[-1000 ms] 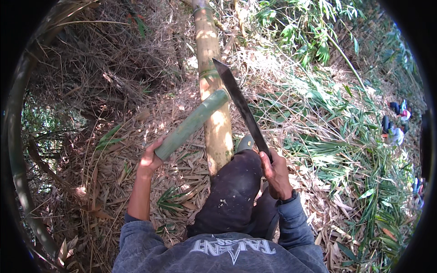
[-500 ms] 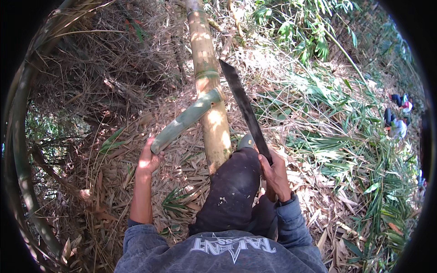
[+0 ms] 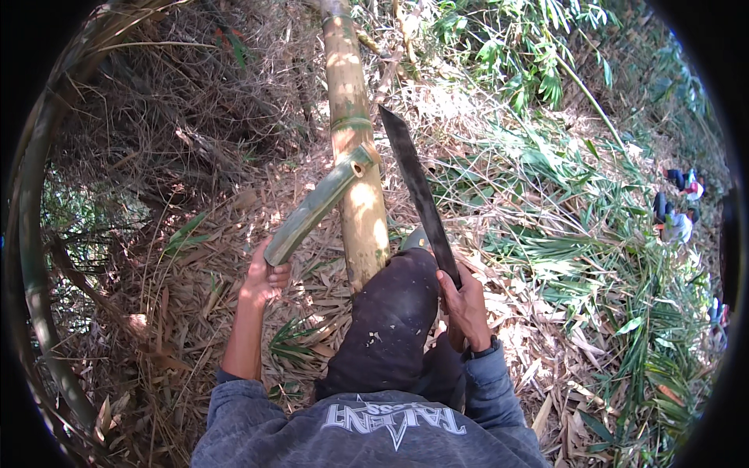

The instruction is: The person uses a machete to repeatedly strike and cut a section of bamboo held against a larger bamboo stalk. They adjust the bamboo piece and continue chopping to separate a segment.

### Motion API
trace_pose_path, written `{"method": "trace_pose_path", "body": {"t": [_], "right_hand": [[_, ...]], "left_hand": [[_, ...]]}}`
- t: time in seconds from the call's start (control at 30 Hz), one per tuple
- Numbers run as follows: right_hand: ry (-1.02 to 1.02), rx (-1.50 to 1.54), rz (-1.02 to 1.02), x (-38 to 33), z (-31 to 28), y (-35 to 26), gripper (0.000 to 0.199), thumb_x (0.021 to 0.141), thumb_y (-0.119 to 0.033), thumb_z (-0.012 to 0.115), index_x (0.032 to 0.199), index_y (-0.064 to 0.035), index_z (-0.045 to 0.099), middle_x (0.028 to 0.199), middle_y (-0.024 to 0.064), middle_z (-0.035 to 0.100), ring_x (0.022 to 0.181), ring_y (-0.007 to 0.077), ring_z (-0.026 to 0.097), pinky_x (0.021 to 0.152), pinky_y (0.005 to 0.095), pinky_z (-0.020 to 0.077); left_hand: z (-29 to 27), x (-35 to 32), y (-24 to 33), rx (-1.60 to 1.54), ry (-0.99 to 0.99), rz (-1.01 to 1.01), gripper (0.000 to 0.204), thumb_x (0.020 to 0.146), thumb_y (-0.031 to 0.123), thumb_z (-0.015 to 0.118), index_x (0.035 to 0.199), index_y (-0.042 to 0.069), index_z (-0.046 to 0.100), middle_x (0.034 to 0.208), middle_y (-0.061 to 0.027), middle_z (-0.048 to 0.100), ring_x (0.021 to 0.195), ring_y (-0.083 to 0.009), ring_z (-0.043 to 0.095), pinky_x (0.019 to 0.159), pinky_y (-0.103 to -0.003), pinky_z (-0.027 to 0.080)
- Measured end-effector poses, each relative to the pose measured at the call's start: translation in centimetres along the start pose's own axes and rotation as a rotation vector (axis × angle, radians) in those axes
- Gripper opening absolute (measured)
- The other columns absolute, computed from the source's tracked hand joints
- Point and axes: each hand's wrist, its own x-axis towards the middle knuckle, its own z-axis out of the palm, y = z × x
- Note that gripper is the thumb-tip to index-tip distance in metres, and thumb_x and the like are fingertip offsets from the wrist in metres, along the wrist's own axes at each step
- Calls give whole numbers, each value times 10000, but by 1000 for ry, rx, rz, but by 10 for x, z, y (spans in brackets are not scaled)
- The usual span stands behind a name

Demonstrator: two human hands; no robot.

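Observation:
My left hand (image 3: 266,278) is closed around the near end of a short green bamboo piece (image 3: 316,209). The piece slants up to the right, and its far end lies over a thick yellowish bamboo pole (image 3: 365,226). A small round hole shows near that far end. In my right hand (image 3: 463,300) is a machete (image 3: 417,187), its long dark blade pointing up and slightly left. The blade stands to the right of the pole, apart from the bamboo piece. My fingers hide part of the machete's handle.
Dry leaves (image 3: 312,312) cover the ground. Bamboo stems (image 3: 39,296) curve along the left edge, beside a tangle of dry twigs (image 3: 218,101). Cut green fronds (image 3: 546,242) lie to the right. People (image 3: 679,226) are at the far right. My bent leg (image 3: 390,320) is beside the pole's near end.
The bamboo piece has rolled in my left hand, bringing the hole near its far end into view. My right hand and the machete have shifted only slightly.

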Motion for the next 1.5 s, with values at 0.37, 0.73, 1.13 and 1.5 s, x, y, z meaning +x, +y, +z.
{"method": "trace_pose_path", "body": {"t": [0.37, 0.73, 1.13, 1.5], "right_hand": [[-88, 43, 191, -12, -3, -20, 342, 975, -166, 593, 1260, 23, 595, 748, -4, 576, 658, 67, 474, 577, 247, 400], [-70, 69, 188, -16, 3, -17, 220, 977, -237, 597, 975, -17, 607, 641, -26, 517, 517, 63, 458, 469, 235, 344], [-79, 59, 226, -16, 7, -25, 226, 978, -250, 598, 975, -25, 606, 645, -25, 518, 522, 60, 458, 473, 227, 341], [-81, -80, 132, -2, 9, -19, 259, 979, -215, 592, 1058, 28, 636, 659, 35, 562, 592, 97, 485, 531, 293, 390]], "left_hand": [[14, -5, -11, -20, 14, -62, 638, 923, 674, 440, 865, 54, 582, 562, -2, 482, 391, -68, 368, 342, -204, 325], [19, -3, -34, -30, -10, 84, 563, 941, 647, 478, 1074, 115, 608, 617, -6, 498, 429, -68, 406, 378, -186, 348], [6, 6, -31, -109, -127, 19, 681, 907, 696, 465, 981, 34, 608, 608, -4, 502, 406, -76, 393, 374, -217, 348], [21, 9, -47, 60, -52, 335, 552, 941, 425, 635, 1275, -6, 551, 1038, -86, 656, 834, -157, 642, 691, -281, 530]]}}
